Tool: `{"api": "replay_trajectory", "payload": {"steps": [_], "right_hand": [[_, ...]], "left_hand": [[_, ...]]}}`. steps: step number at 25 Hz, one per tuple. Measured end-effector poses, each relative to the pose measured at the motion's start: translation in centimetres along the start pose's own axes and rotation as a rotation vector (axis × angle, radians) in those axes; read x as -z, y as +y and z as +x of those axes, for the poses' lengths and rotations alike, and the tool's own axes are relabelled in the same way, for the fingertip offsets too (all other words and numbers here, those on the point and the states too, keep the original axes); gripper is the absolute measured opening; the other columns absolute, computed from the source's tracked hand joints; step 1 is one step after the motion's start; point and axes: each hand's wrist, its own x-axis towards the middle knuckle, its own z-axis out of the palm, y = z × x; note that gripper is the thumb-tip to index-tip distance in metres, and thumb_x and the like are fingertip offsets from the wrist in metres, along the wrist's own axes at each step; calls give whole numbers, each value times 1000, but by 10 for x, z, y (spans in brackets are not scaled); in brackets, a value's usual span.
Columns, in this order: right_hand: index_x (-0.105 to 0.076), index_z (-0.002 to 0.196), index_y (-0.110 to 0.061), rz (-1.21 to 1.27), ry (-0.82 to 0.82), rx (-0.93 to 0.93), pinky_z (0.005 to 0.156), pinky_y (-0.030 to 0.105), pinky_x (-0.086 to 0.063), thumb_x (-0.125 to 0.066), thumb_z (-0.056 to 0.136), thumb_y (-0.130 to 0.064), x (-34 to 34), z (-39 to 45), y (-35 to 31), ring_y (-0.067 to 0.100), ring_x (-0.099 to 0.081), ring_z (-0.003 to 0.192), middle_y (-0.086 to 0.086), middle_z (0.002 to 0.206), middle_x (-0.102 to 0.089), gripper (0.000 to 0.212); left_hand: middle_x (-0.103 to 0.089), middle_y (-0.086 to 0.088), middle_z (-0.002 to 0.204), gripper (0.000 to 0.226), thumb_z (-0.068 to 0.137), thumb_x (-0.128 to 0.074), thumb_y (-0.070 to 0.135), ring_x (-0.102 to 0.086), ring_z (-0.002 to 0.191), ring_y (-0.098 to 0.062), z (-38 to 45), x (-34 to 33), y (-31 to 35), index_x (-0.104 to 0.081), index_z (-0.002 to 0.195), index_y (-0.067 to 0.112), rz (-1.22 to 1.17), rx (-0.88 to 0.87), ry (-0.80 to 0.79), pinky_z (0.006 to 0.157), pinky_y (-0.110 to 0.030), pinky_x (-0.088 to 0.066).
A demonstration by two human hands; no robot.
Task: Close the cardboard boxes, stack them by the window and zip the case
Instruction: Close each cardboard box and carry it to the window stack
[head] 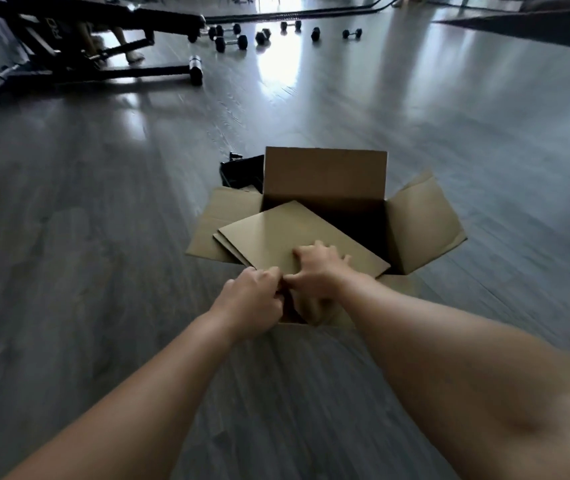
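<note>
A brown cardboard box [422, 220] stands open on the grey floor in front of me. Its far flap is upright and its left and right flaps splay outward. A flat cardboard sheet [276, 230] lies tilted across the box's opening. My right hand [314, 268] rests on the sheet's near corner with its fingers spread over it. My left hand [256, 299] has its fingers curled at the box's near edge, pinching the near flap next to my right thumb. A black case [242, 173] lies behind the box's left side, mostly hidden.
A black weight bench [79, 46] stands at the far left. Several dumbbells [231, 41] lie scattered on the floor beyond the box. Bright window light reflects off the floor at the far centre. Bare floor [103, 237] surrounds the box.
</note>
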Motion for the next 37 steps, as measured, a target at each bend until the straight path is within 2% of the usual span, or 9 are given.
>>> {"api": "replay_trajectory", "payload": {"steps": [4, 8, 11, 14, 20, 23, 26, 32, 37], "right_hand": [[-39, 143, -27, -119, -95, 95, 110, 72, -12, -58, 57, -82, -10, 1, -3, 49, -14, 148, 20, 160, -23, 105], [-50, 136, -25, -79, -113, 115, 112, 75, -7, -64, 77, -33, 3, 5, 6, 45, -16, 149, 9, 148, -38, 61], [-54, 137, -37, -58, -82, 111, 112, 73, -5, -52, 85, -15, 8, 5, 16, 41, -17, 148, 0, 147, -40, 56], [-55, 135, -48, -16, 25, 107, 110, 66, -24, -49, 87, -8, 5, -4, 32, 32, -30, 140, -8, 137, -47, 62], [-62, 133, -33, -80, 111, 336, 91, 40, -53, -59, 81, -1, 8, -12, 49, 23, -59, 115, -9, 129, -62, 60], [-63, 129, -25, -123, 158, 382, 92, 42, -53, -59, 81, -4, 6, -14, 45, 25, -60, 113, -4, 128, -64, 53], [-62, 130, -27, -132, 195, 418, 92, 41, -52, -56, 82, -6, 4, -16, 39, 25, -60, 114, -4, 129, -64, 52], [-59, 135, -30, -5, 107, 426, 97, 43, -52, -51, 76, -1, -2, -15, 17, 26, -60, 118, -3, 130, -64, 66], [-62, 134, -29, -100, 8, 338, 113, 50, -36, -50, 91, -6, -23, -22, 21, 28, -41, 139, -1, 145, -53, 51]], "left_hand": [[-60, -7, 105, 11, 85, -54, 14, -53, 104, -30, 8, -7, -12, -60, 93, 11, -41, 65, 50, 87, -43, -49], [-51, 3, 130, 28, 91, -51, 20, -43, 113, -25, 14, -16, -23, -56, 118, 16, 60, 48, 60, 94, -42, -46], [-30, 13, 155, 61, 90, -45, 19, -35, 124, -25, 24, -21, -19, -32, 149, 26, 154, 34, -44, 100, -42, -42], [-15, 13, 161, 67, 89, -43, 22, -29, 128, -28, 32, -28, -9, -24, 153, 25, 160, 69, -92, 102, -44, -38], [-22, 0, 143, 60, 85, -42, 28, -29, 125, -29, 41, -32, -1, -29, 144, 23, 80, 162, -103, 99, -50, -40], [-27, -2, 134, 54, 93, -35, 52, -31, 124, -30, 39, -39, 0, -24, 142, 33, 96, 270, -53, 94, -52, -42], [-33, -3, 138, 60, 92, -32, 61, -36, 127, -32, 35, -42, -9, -15, 145, 40, 141, 323, -27, 94, -53, -40], [-41, -5, 141, 62, 87, -32, 51, -40, 128, -33, 10, -17, -67, -22, 147, 35, 215, 383, 20, 93, -51, -40], [-49, -7, 113, 31, 89, -34, 41, -50, 107, -32, -20, -6, -94, -39, 117, 29, 197, 313, 93, 78, -44, -42]]}}
